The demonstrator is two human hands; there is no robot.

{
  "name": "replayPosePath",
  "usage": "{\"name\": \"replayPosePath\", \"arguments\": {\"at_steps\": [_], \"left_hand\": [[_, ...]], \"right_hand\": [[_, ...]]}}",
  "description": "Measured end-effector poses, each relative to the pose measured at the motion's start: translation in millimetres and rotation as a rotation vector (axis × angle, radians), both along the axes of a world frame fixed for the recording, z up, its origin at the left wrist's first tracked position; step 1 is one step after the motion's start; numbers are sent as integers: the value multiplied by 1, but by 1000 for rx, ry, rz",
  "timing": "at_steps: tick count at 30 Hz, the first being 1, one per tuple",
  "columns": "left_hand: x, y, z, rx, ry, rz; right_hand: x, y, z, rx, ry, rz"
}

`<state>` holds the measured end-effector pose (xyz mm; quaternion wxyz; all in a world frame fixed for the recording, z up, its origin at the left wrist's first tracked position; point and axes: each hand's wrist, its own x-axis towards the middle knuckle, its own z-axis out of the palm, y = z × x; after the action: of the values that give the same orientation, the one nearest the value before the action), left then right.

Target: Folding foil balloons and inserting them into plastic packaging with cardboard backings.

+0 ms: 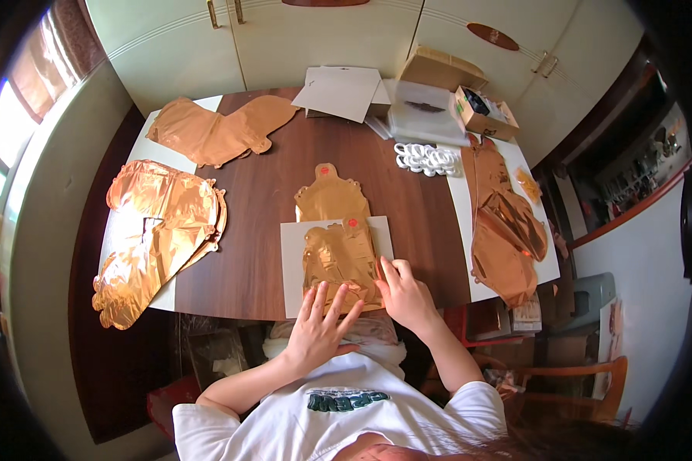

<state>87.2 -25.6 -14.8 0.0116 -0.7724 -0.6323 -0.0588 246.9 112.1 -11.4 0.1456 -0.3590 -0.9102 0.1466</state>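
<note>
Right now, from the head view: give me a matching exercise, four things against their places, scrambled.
1. Red-dotted, flat gold foil balloon
2. White looped bundle
3. Pale card stack
4. Small open box

A. Far side of the brown table, left of the clear plastic sleeves
B. Near edge, beside left hand and right hand
C. Far right corner, holding small items
D. Just nearer than the sleeves

Pairs: 1-B, 2-D, 3-A, 4-C
</note>
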Motion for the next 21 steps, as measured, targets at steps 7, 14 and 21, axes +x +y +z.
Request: {"name": "replayPosePath", "arguments": {"at_steps": [7, 14, 21], "left_hand": [[0, -1, 0, -11, 29, 6], [0, 1, 0, 3, 17, 11], [-4, 1, 3, -9, 20, 0]], "right_hand": [[7, -6, 7, 273, -50, 35], [11, -2, -6, 222, 73, 27], [8, 2, -8, 232, 103, 41]]}}
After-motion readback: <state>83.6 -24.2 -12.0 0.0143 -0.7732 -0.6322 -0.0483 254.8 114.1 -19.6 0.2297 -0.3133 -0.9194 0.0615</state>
